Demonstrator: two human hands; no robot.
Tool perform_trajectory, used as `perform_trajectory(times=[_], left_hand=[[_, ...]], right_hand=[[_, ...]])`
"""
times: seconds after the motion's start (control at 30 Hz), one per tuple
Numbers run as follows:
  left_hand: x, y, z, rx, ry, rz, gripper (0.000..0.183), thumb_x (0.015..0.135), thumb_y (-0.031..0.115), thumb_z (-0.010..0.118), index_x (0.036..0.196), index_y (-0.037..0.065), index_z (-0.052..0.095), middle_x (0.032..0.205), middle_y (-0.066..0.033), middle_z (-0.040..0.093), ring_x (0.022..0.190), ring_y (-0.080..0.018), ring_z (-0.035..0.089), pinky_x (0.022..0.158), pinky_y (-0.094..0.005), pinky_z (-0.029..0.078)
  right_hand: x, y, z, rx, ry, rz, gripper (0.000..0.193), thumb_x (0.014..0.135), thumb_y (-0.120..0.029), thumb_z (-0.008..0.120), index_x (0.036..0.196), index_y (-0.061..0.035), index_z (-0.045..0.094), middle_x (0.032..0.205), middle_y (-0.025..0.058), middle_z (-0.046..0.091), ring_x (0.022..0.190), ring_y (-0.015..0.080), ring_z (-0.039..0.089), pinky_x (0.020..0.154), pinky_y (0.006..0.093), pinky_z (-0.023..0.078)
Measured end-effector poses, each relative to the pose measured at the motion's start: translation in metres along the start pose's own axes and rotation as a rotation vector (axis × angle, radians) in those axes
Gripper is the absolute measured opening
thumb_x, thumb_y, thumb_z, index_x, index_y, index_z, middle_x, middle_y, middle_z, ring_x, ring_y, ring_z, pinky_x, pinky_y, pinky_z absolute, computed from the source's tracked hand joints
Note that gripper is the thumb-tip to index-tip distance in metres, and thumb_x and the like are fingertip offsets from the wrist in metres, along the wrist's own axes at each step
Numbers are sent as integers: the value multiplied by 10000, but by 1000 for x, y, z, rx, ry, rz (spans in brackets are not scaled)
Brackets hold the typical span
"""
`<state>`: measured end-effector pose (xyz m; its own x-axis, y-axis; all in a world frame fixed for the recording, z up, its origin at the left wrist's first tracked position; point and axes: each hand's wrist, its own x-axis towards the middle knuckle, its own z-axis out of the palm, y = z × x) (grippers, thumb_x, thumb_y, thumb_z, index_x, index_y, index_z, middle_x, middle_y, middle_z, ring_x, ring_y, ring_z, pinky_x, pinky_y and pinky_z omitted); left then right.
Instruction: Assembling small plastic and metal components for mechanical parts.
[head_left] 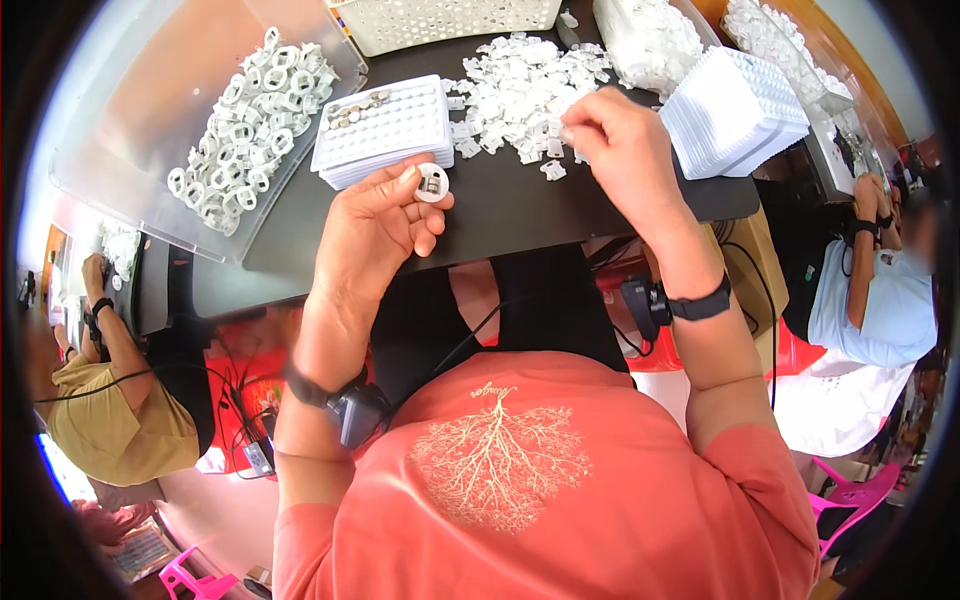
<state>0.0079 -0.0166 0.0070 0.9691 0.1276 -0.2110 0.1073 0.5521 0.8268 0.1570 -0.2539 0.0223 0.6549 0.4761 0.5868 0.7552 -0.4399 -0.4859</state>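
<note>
In my left hand [362,225] I pinch a small round white plastic housing [443,172] between thumb and fingers, over the table's near edge. Metal parts show in its opening. My right hand [632,155] is raised by a loose pile of small flat white plastic pieces [525,85]. Its thumb and forefinger are closed together; whatever they may hold is too small to make out. Just beyond my left hand lies a stack of white dimpled trays [415,115]. Several button cells [358,112] sit in the top tray's left part.
A clear plastic bin [110,165] on the left holds many white ring-shaped housings [262,120]. At the back are a white perforated basket [450,28] and a bag of white parts [650,45]. More white trays [728,115] stand right. Co-workers sit on both sides; cables hang below the dark table [300,250].
</note>
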Motion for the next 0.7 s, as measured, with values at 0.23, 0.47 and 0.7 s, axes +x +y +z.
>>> perform_trajectory(times=[0.23,0.47,0.7], left_hand=[[15,-6,12,-34,28,25,376,999,244,602,1237,-47,573,949,-217,664,706,-217,632,501,-268,455],[5,-13,14,-106,-140,23,343,993,253,616,1168,-41,596,895,-174,678,685,-210,643,471,-272,437],[8,-19,22,-217,-195,4,353,1001,274,606,1197,-19,591,939,-156,676,740,-212,633,522,-270,442]], right_hand=[[-24,2,9,-279,-65,-295,36,775,-85,693,782,-116,675,742,53,591,713,253,627,614,395,492],[-31,-3,2,-266,-86,-309,52,754,-81,693,794,-107,673,781,56,589,754,252,623,654,390,487],[-49,-8,-5,-219,-164,-391,123,773,-160,747,831,-93,663,843,42,544,839,240,562,740,379,423]])
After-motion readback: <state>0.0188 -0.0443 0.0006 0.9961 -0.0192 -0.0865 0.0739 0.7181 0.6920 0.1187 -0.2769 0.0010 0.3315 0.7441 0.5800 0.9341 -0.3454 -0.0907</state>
